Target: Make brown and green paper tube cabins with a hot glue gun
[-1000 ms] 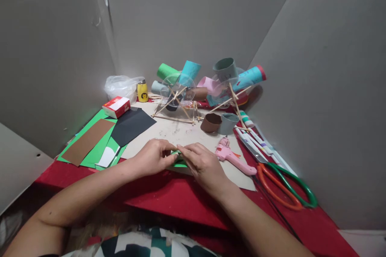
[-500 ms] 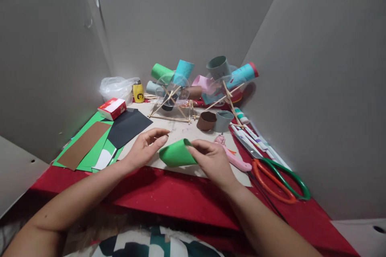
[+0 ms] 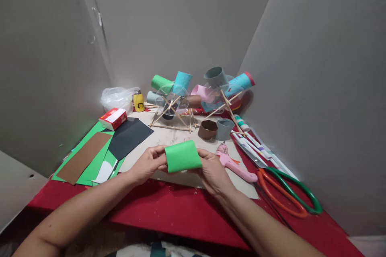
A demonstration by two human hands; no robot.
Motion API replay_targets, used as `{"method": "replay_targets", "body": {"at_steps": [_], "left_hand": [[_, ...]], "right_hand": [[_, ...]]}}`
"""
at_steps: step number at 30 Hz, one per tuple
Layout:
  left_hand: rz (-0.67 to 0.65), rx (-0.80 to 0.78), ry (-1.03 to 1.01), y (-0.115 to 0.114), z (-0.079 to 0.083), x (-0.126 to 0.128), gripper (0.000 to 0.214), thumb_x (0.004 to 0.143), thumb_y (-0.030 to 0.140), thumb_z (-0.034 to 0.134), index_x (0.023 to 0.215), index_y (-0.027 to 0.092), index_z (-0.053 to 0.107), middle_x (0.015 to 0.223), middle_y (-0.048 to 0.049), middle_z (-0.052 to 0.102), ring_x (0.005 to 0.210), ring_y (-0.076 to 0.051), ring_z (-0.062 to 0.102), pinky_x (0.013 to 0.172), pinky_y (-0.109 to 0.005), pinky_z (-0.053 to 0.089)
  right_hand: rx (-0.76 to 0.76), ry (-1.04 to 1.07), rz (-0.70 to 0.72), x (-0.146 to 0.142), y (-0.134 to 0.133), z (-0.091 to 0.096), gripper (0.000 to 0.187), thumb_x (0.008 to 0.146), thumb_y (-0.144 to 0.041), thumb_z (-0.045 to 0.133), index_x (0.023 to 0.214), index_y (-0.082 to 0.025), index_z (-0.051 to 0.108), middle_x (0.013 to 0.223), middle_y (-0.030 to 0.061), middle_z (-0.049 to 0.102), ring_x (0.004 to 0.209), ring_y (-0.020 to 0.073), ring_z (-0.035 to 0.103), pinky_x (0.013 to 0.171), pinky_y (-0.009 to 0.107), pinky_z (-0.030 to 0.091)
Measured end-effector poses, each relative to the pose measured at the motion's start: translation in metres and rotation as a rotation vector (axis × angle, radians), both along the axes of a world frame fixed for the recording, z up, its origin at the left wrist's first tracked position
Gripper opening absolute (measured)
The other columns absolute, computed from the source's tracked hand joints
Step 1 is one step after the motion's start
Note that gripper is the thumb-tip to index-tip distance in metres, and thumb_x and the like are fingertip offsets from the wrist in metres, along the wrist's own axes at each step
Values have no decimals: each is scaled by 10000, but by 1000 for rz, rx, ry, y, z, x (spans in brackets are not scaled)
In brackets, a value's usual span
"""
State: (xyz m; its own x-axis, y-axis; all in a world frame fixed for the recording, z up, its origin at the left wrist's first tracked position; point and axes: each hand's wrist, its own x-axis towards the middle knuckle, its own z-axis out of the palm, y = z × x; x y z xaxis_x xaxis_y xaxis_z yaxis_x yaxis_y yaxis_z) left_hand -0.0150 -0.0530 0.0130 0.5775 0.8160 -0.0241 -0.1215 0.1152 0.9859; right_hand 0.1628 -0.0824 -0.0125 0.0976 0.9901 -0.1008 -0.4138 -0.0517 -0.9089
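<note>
A curled piece of green paper [image 3: 182,156] is held between both hands above the near part of the cardboard sheet [image 3: 135,156]. My left hand [image 3: 151,163] grips its left end, with fingertips hidden behind the paper. At its right end my right hand [image 3: 212,170] pinches the edge, some fingers tucked underneath. Just right of that hand lies a pink glue gun [image 3: 237,166]. Beyond the hands stand a brown paper ring [image 3: 208,130] and a grey paper ring [image 3: 224,129], side by side.
Two stick-framed wheels with paper tubes, one with a blue tube [image 3: 182,83], stand at the back. Large scissors [image 3: 286,190] and white markers [image 3: 256,144] lie right. Brown paper [image 3: 86,158], black paper [image 3: 129,138] and a red box [image 3: 113,119] lie left. Grey walls [image 3: 325,88] enclose the red table [image 3: 144,204].
My left hand, apart from the green paper before, now holds its left end. The paper has turned so its broad side faces me. The camera view has tilted up slightly.
</note>
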Motion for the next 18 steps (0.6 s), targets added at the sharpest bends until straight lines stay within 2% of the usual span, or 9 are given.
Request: {"method": "replay_targets", "body": {"at_steps": [3, 5, 7, 10, 14, 16, 18], "left_hand": [[112, 40, 34, -1, -3, 3, 215, 707, 316, 719, 749, 106, 702, 592, 7, 617, 504, -78, 517, 542, -187, 431], [114, 80, 38, -1, -7, 2, 173, 710, 282, 698, 703, 109, 694, 580, 15, 610, 501, -74, 501, 533, -182, 422], [90, 135, 62, -2, -11, -1, 151, 734, 251, 663, 779, 117, 716, 651, -1, 652, 557, -95, 542, 565, -195, 445], [44, 240, 101, -3, -14, -6, 225, 770, 214, 612, 941, 128, 729, 828, -44, 712, 720, -150, 620, 676, -233, 492], [9, 324, 122, -6, -16, -10, 251, 796, 224, 602, 994, 129, 722, 960, -77, 721, 875, -193, 648, 778, -252, 498], [-18, 281, 112, -6, -18, -12, 276, 829, 306, 599, 1001, 125, 716, 931, -87, 719, 816, -182, 657, 736, -245, 508], [-43, 165, 88, -5, -20, -13, 389, 860, 442, 561, 1057, 133, 691, 781, -71, 700, 612, -140, 636, 577, -219, 503]], "right_hand": [[-14, -43, 89, -1, 0, -4, 139, 559, -262, 788, 638, -160, 737, 535, -15, 625, 476, 97, 505, 419, 192, 435], [-8, -95, 158, -1, -1, -6, 125, 588, -258, 781, 660, -163, 742, 545, -23, 619, 493, 91, 500, 433, 181, 426], [12, -134, 242, -1, -1, -7, 114, 626, -252, 762, 706, -171, 747, 554, -31, 618, 485, 82, 486, 446, 181, 414], [23, -172, 391, 1, -3, -10, 85, 673, -242, 722, 717, -171, 735, 530, -36, 613, 435, 74, 460, 431, 190, 385], [18, -281, 429, 2, -6, -14, 72, 675, -196, 680, 619, -157, 699, 452, -34, 588, 401, 80, 472, 423, 192, 375], [19, -325, 416, 2, -7, -16, 93, 672, -175, 657, 585, -160, 685, 446, -25, 600, 402, 88, 492, 428, 195, 389], [22, -348, 400, 2, -8, -16, 95, 668, -164, 643, 584, -167, 687, 441, -16, 612, 401, 99, 515, 426, 198, 403]]}}
